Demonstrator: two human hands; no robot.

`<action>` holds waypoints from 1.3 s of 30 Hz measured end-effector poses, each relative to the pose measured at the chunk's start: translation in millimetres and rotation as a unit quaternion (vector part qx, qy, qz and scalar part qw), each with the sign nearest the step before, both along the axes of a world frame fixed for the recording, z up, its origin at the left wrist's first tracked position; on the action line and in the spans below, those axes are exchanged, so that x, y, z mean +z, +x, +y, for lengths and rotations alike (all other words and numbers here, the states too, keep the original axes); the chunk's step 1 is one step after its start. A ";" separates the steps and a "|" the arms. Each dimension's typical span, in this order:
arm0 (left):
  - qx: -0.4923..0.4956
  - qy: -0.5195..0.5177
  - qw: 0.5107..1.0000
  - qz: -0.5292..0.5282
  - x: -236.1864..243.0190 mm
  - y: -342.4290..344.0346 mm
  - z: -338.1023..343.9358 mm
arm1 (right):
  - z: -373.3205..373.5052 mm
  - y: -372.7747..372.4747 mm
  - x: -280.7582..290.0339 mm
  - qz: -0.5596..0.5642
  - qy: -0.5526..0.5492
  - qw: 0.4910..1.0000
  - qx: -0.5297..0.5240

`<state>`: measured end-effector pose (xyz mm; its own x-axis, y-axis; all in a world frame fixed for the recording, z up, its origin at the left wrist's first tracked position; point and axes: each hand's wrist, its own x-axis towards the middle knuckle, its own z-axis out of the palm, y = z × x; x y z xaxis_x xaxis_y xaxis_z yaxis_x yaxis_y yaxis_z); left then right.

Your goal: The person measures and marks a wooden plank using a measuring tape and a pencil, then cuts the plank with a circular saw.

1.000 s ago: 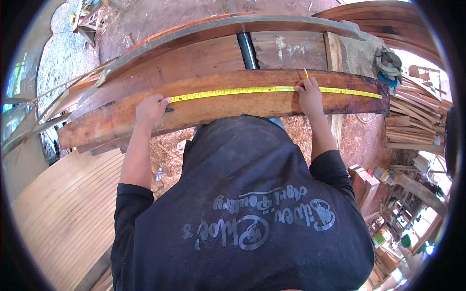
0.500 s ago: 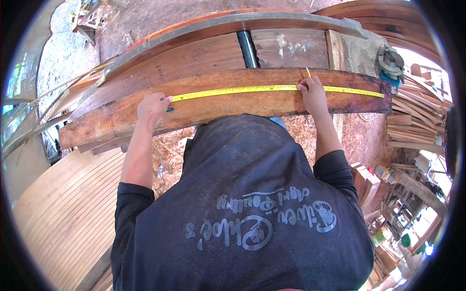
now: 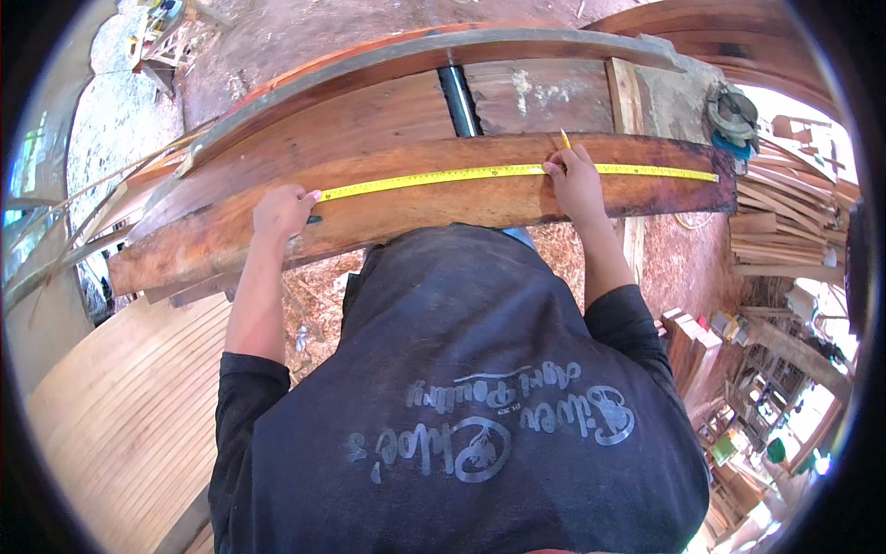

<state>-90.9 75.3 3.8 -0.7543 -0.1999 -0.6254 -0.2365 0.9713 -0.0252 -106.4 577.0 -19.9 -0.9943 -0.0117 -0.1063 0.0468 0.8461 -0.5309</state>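
A reddish-brown wooden plank [image 3: 415, 212] lies crosswise in front of me. Along it stretches a yellow tape measure [image 3: 415, 180], its far-right end lying near the plank's dark right end. My left hand [image 3: 281, 212] is closed on the tape at its left end; the case is mostly hidden, and a small dark part shows beside the fingers. Farther right, my right hand [image 3: 577, 180] pinches a yellow pencil [image 3: 565, 138] whose tip points away from me. The thumb of that hand rests at the tape's edge, over the plank.
Behind the plank are wider boards [image 3: 351, 120] and a long grey beam [image 3: 415, 55]. A power tool with a round guard [image 3: 734, 113] sits at the right end, beside stacked wood strips [image 3: 784, 203]. Pale slatted panelling [image 3: 129, 397] lies at lower left; wood shavings [image 3: 318, 295] cover the floor.
The whole view has shifted slightly, so plank and hands appear a little farther left. Both hands keep their grip, and the tape stays stretched along the plank.
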 end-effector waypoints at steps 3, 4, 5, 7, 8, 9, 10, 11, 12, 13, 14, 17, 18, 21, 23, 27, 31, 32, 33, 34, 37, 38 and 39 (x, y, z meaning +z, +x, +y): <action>0.004 0.007 1.000 0.000 -0.7 0.9 0.8 | 2.2 3.0 3.7 -0.017 0.001 1.000 -0.009; 0.012 0.013 1.000 -0.007 -0.5 2.0 0.0 | 1.0 3.5 2.8 -0.014 -0.001 1.000 -0.004; 0.016 0.013 1.000 -0.005 1.0 1.9 2.5 | 2.7 5.0 2.2 -0.011 0.008 1.000 -0.005; 0.021 0.015 1.000 -0.005 4.9 3.0 4.4 | 3.4 6.2 -1.8 -0.007 0.018 1.000 -0.004; 0.024 0.018 1.000 -0.005 4.8 5.1 3.9 | 3.8 5.8 -0.4 -0.008 0.021 1.000 0.000; 0.024 0.020 1.000 0.001 4.2 5.9 1.8 | 3.5 4.9 0.1 -0.003 0.012 1.000 0.007; 0.023 0.021 0.999 0.006 3.8 7.0 -0.4 | 3.2 4.8 -0.1 0.000 0.003 1.000 0.014; 0.023 0.025 0.999 0.006 2.0 4.0 -2.5 | 3.0 2.6 0.9 0.001 0.007 1.000 0.014; 0.014 0.031 0.999 0.003 0.7 1.0 -4.9 | 2.3 1.0 1.1 -0.002 0.006 1.000 0.011; 0.005 0.037 0.999 0.000 -0.2 0.2 -6.7 | 1.9 0.1 1.0 -0.005 0.005 1.000 0.007; -0.001 0.043 0.999 0.002 -3.0 -2.2 -7.2 | 1.2 -0.8 3.3 -0.002 0.011 1.000 0.002; -0.067 0.046 0.995 0.051 -12.0 -4.9 -5.7 | 3.9 3.0 4.0 -0.019 0.023 1.000 -0.008; -0.086 0.041 0.993 0.066 -15.8 -3.8 -7.2 | 11.2 2.4 -11.0 0.012 0.073 0.997 0.011; -0.055 -0.004 0.997 0.047 -18.2 3.1 -3.9 | 6.1 -0.3 -9.8 -0.033 0.004 0.999 -0.013; -0.034 -0.013 0.997 0.061 -25.2 8.1 -6.0 | 12.3 9.2 3.0 -0.002 -0.025 0.999 -0.032; -0.025 -0.006 0.996 0.085 -22.7 8.6 1.8 | 66.4 17.9 17.6 0.112 -0.070 0.980 -0.147; 0.002 0.003 0.998 0.068 -32.1 6.9 -11.1 | 181.1 25.3 30.3 0.157 -0.074 0.938 -0.301; -0.004 0.004 0.998 0.068 -32.5 2.8 -7.0 | 224.9 31.6 16.9 0.222 -0.046 0.923 -0.310; -0.012 -0.005 0.997 0.071 -32.2 -2.6 -1.5 | 272.4 36.5 8.1 0.183 -0.201 0.900 -0.342; -0.011 -0.021 0.997 0.078 -26.6 -0.8 -1.8 | 303.0 33.5 15.3 0.188 -0.267 0.872 -0.364; -0.022 -0.038 0.997 0.068 -24.9 5.3 -6.8 | 353.0 15.0 43.1 0.154 -0.356 0.823 -0.415; -0.024 -0.041 0.997 0.068 -24.0 1.8 -0.3 | 373.6 11.0 42.7 0.153 -0.358 0.821 -0.417; -0.023 -0.053 0.997 0.048 -21.9 -2.1 5.0 | 393.9 3.7 40.3 0.131 -0.327 0.833 -0.426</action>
<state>-93.0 80.3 -18.1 -0.8195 -0.2243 -0.5274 -0.1972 0.9744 -0.1080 -102.7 970.9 20.4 -0.6588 0.7404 -0.1331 0.2928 0.0894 -0.9520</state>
